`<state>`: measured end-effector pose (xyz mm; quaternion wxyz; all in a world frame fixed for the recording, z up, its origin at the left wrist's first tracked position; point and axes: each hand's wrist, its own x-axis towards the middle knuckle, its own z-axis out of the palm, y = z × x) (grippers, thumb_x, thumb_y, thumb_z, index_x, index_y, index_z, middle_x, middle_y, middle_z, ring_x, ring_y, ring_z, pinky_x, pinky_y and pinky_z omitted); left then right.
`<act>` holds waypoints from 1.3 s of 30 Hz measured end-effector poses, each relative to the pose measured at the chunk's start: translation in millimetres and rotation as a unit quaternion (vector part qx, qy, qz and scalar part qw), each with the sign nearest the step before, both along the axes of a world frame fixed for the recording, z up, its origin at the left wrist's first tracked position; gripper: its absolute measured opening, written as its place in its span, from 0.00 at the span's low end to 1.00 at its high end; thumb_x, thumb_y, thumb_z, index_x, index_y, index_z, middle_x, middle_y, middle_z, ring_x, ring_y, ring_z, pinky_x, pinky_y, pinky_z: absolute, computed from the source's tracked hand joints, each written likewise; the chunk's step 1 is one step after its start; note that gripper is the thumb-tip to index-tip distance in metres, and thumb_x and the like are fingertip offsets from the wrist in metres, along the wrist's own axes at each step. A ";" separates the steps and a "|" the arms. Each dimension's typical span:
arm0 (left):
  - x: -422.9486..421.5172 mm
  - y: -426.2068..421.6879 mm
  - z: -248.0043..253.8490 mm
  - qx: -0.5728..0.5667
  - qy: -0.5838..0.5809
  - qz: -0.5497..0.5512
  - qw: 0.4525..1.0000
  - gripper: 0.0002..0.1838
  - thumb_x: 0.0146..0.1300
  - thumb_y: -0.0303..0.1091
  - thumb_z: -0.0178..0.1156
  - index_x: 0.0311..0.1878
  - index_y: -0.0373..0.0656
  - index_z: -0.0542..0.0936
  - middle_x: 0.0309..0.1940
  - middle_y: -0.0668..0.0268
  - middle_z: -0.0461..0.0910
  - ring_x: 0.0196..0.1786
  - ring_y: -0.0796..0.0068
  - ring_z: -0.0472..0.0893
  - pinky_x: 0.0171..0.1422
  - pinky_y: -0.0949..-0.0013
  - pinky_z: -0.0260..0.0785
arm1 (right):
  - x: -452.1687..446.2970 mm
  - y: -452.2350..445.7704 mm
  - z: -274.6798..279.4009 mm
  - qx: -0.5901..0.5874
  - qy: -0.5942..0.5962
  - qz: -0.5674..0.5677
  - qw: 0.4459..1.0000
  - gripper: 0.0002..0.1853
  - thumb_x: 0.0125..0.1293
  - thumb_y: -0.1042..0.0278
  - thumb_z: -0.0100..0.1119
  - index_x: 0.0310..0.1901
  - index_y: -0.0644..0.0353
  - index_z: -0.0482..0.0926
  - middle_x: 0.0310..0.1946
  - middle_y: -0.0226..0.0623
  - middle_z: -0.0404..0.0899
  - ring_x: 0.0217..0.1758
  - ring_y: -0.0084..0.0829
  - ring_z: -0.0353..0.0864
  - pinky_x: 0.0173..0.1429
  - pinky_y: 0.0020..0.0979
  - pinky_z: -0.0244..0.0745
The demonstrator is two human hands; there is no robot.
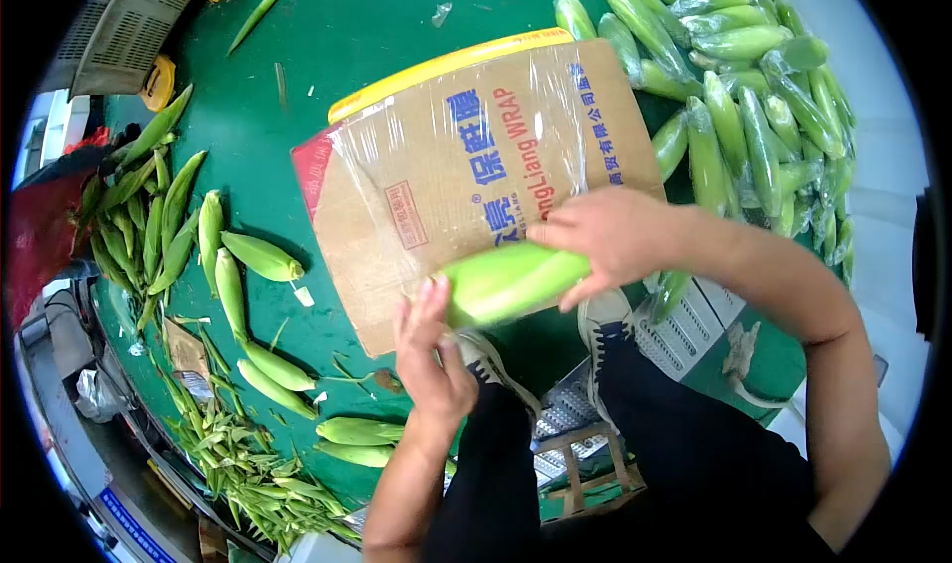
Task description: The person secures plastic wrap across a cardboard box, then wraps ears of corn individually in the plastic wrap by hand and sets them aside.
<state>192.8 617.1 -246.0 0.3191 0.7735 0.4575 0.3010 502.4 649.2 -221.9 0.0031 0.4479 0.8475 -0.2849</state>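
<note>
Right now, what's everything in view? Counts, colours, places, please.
Printed cardboard: one, brown, centre
Yellow strip: one, yellow, cardboard's far edge
Held corn ear: one, green, cardboard's near edge
Wrapped corn ears: many, green, right
Loose corn ears: many, green, left
Husk pile: one, green, lower left
Surface: one, green, beneath
Crates: count unclear, grey, top left
Shoes: two, pale, below cardboard
Trouser legs: two, black, bottom
Left hand: one, bare, ear's left end
Right hand: one, bare, ear's right end
</note>
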 end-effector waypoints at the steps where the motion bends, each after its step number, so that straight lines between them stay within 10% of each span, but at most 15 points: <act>1: -2.2 -7.5 1.2 0.002 0.048 -0.026 0.999 0.27 0.69 0.30 0.53 0.71 0.35 0.75 0.68 0.50 0.80 0.74 0.46 0.75 0.81 0.45 0.56 | -4.4 -5.7 -2.4 -0.021 0.003 -0.012 1.000 0.43 0.59 0.31 0.68 0.67 0.57 0.77 0.53 0.42 0.81 0.55 0.45 0.82 0.56 0.43 0.81; 6: 50.4 114.4 6.8 0.086 0.245 0.026 0.965 0.30 0.77 0.44 0.55 0.77 0.42 0.68 0.72 0.47 0.73 0.73 0.42 0.72 0.81 0.38 0.56 | -17.5 54.6 -19.0 0.317 -0.020 -0.230 0.920 0.44 0.61 0.24 0.61 0.64 0.58 0.78 0.55 0.42 0.80 0.57 0.46 0.80 0.66 0.46 0.74; 8: 62.1 195.0 -6.5 0.240 0.250 0.094 0.933 0.29 0.77 0.49 0.57 0.74 0.47 0.72 0.72 0.51 0.74 0.73 0.45 0.73 0.80 0.38 0.57 | -21.2 87.5 -14.7 0.276 -0.004 -0.201 0.940 0.41 0.61 0.28 0.63 0.62 0.58 0.78 0.56 0.41 0.79 0.59 0.47 0.80 0.65 0.47 0.75; 11: 75.2 226.3 52.3 -0.074 0.106 -0.046 0.991 0.28 0.75 0.50 0.60 0.72 0.48 0.76 0.70 0.54 0.76 0.74 0.51 0.73 0.79 0.45 0.59 | -23.6 107.2 -15.6 0.248 -0.011 -0.156 0.956 0.36 0.57 0.40 0.73 0.58 0.60 0.77 0.55 0.43 0.78 0.60 0.46 0.81 0.63 0.49 0.77; 12: 75.1 219.4 46.1 -0.037 0.161 -0.105 0.981 0.29 0.69 0.51 0.67 0.69 0.49 0.79 0.71 0.58 0.77 0.72 0.57 0.77 0.79 0.48 0.61 | -19.5 113.7 -21.1 0.249 -0.017 -0.162 0.955 0.37 0.55 0.42 0.75 0.58 0.61 0.77 0.54 0.44 0.78 0.60 0.46 0.81 0.62 0.49 0.78; 13: 76.9 214.2 37.8 0.260 0.282 -0.183 0.905 0.34 0.63 0.47 0.73 0.72 0.52 0.76 0.69 0.61 0.78 0.69 0.57 0.79 0.77 0.53 0.66 | -16.7 119.7 -26.7 0.247 -0.019 -0.169 0.954 0.37 0.54 0.44 0.78 0.57 0.62 0.77 0.54 0.45 0.78 0.60 0.46 0.81 0.62 0.49 0.78; 16: 80.3 197.8 27.6 0.271 0.333 -0.184 0.884 0.39 0.55 0.39 0.75 0.73 0.53 0.74 0.66 0.63 0.80 0.64 0.57 0.82 0.69 0.56 0.73 | -11.0 122.9 -25.6 0.102 0.052 -0.116 0.987 0.37 0.52 0.48 0.80 0.57 0.64 0.76 0.53 0.51 0.79 0.57 0.50 0.82 0.60 0.50 0.79; 21: 85.2 179.6 59.7 0.008 0.361 -0.230 0.904 0.35 0.46 0.35 0.75 0.62 0.46 0.78 0.49 0.58 0.87 0.51 0.51 0.86 0.57 0.52 0.79 | 1.9 128.9 14.2 -0.188 0.026 -0.028 0.981 0.32 0.69 0.38 0.65 0.59 0.61 0.74 0.53 0.49 0.77 0.57 0.51 0.81 0.60 0.44 0.77; 25: 91.2 195.8 59.0 -0.170 0.289 -0.318 0.887 0.30 0.44 0.37 0.74 0.54 0.42 0.82 0.40 0.50 0.86 0.46 0.43 0.85 0.57 0.49 0.77 | -8.9 153.1 -64.9 0.298 0.080 -0.011 0.951 0.30 0.77 0.39 0.53 0.75 0.40 0.71 0.78 0.32 0.67 0.83 0.40 0.61 0.84 0.58 0.53; 27: 87.8 188.3 63.0 -0.251 0.238 -0.366 0.864 0.26 0.43 0.37 0.73 0.50 0.40 0.83 0.37 0.47 0.85 0.46 0.41 0.84 0.56 0.48 0.76 | -18.4 134.3 -68.3 0.192 0.013 0.049 0.980 0.34 0.75 0.37 0.53 0.79 0.33 0.65 0.84 0.17 0.55 0.89 0.29 0.43 0.88 0.64 0.31; 32: 73.7 124.3 60.2 -0.350 0.291 -0.481 0.749 0.32 0.45 0.44 0.75 0.54 0.41 0.80 0.39 0.46 0.85 0.47 0.42 0.85 0.54 0.49 0.76 | -24.6 125.1 -78.0 0.218 0.013 0.060 0.974 0.37 0.75 0.36 0.51 0.81 0.37 0.63 0.85 0.12 0.53 0.89 0.25 0.41 0.89 0.59 0.28; 37: 24.7 45.7 32.4 -0.465 0.248 -0.551 0.647 0.38 0.48 0.46 0.78 0.63 0.50 0.77 0.50 0.53 0.83 0.50 0.47 0.84 0.54 0.50 0.77 | -38.0 73.3 -62.5 0.251 0.116 0.026 0.961 0.38 0.74 0.36 0.53 0.79 0.49 0.66 0.79 0.31 0.65 0.84 0.36 0.58 0.84 0.53 0.50; 39: 21.4 44.6 48.6 -0.450 0.256 -0.548 0.657 0.38 0.49 0.46 0.78 0.64 0.48 0.76 0.53 0.55 0.79 0.52 0.46 0.83 0.54 0.51 0.77 | -29.0 5.9 9.4 -0.095 0.123 0.065 0.986 0.50 0.67 0.24 0.56 0.75 0.63 0.68 0.68 0.51 0.72 0.75 0.47 0.69 0.74 0.49 0.67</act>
